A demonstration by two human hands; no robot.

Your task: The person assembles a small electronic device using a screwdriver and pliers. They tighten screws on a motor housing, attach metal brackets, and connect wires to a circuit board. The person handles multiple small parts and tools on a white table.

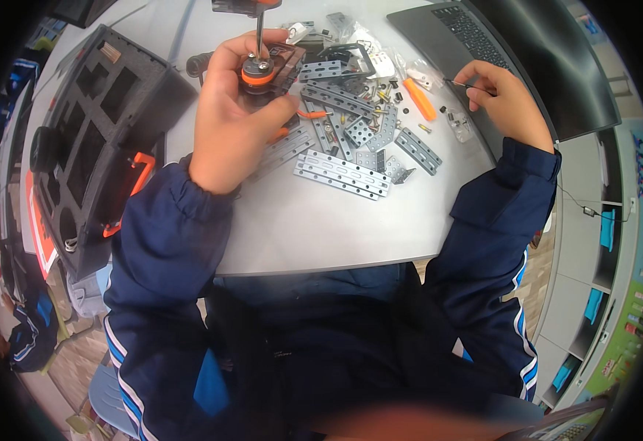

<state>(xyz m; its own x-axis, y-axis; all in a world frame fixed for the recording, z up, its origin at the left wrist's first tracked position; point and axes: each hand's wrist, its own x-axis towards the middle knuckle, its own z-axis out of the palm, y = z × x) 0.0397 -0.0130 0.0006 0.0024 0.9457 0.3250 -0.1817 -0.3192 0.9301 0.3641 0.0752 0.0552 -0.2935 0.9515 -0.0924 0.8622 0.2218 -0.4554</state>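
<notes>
Left hand: this hand [233, 121] grips the black-and-orange device [258, 71], fingers bent round its far side and thumb along the near one.
Device: raised at the left of the loose parts, an orange-ringed round joint facing up; a metal rod [259, 33] rises from there toward the picture's top edge.
Right hand: this hand [509, 103] pinches a thin dark tool [456, 82] between thumb and fingers, its tip pointing left — too small to tell what kind.
Metal strips: the drilled strips [342, 175] lie scattered on the table [321, 235], between the hands and nearer the wearer.
Orange handle: it [419, 99] lies on the table, near the right hand but untouched.
Step in hand: judging by the grips, steadying the device while the tool is held ready, well apart from it.
Next move: bringing tool to device would call for a firm left grip and a lifted path — over the loose parts.
</notes>
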